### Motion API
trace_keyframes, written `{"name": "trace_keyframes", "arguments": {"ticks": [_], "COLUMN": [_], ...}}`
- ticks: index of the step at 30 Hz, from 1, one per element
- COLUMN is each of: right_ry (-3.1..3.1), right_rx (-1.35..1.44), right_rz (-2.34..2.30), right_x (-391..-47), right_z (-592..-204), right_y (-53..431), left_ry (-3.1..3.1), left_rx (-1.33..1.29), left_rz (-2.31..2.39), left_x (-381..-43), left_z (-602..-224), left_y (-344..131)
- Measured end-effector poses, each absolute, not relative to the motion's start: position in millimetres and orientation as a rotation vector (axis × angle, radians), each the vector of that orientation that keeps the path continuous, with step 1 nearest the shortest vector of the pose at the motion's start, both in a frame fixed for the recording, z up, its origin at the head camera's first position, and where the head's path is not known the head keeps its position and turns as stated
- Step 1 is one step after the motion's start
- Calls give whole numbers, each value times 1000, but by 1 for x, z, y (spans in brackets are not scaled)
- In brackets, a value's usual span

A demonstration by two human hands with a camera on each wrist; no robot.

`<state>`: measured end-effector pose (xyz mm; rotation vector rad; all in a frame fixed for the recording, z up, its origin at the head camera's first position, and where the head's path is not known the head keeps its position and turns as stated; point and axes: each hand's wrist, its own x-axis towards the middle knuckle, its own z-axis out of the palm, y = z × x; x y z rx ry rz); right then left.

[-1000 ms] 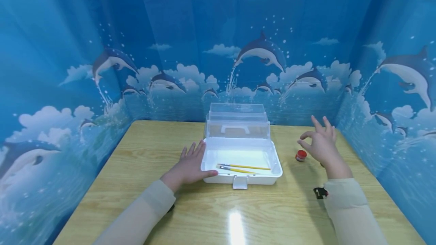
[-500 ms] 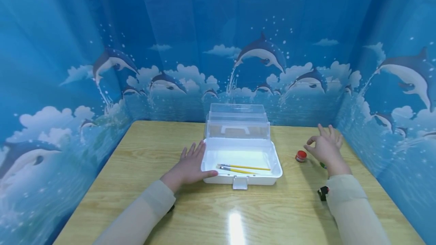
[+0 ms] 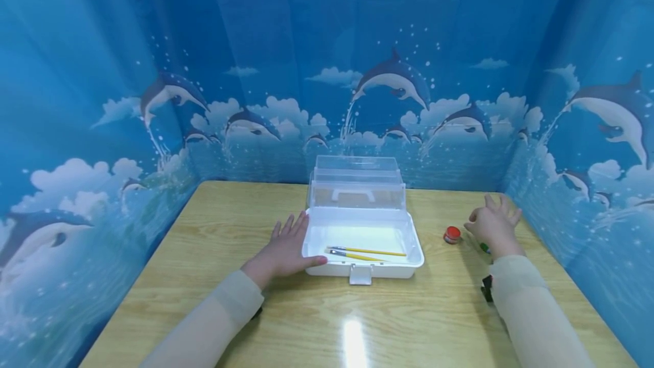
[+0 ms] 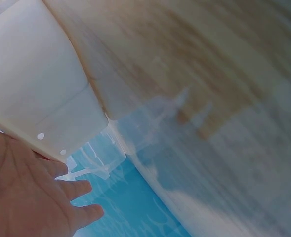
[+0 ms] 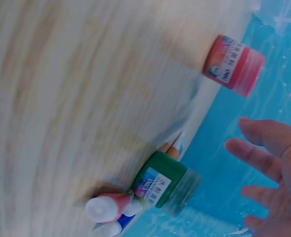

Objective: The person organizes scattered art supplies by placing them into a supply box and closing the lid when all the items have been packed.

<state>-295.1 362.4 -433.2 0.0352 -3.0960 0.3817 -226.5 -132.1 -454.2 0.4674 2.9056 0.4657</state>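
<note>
My left hand (image 3: 286, 249) rests on the left rim of a white plastic box (image 3: 357, 225), fingers spread and thumb over the front edge. In the left wrist view its palm lies along the box's side wall (image 4: 36, 74). Two yellow paintbrushes (image 3: 378, 253) lie inside the box. Right of it stands a red paint jar (image 3: 452, 235). My right hand (image 3: 495, 226) hovers beyond that jar, its fingers apart and holding nothing. Below it a green paint jar (image 5: 160, 180) shows in the right wrist view, mostly hidden from the head view.
Beside the green jar lie a red tube with a white cap (image 5: 103, 208) and a blue tube (image 5: 123, 222). The box's clear lid (image 3: 356, 178) stands raised at the back. A dolphin-print curtain (image 3: 327, 72) surrounds the wooden table (image 3: 306, 322).
My right hand has moved right and lower, past the red jar, and part of the green jar now shows. The left hand, box and brushes have stayed where they were.
</note>
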Motion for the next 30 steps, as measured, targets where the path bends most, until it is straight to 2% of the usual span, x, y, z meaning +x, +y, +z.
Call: {"name": "trace_keyframes", "arguments": {"ticks": [30], "right_ry": [-3327], "right_rx": [28], "right_rz": [185], "right_x": [-314], "right_z": [-431], "right_y": [377], "left_ry": [2909], "left_rx": [445], "left_rz": [493], "left_x": [-226], "left_z": [-455], "left_y": [-132]}}
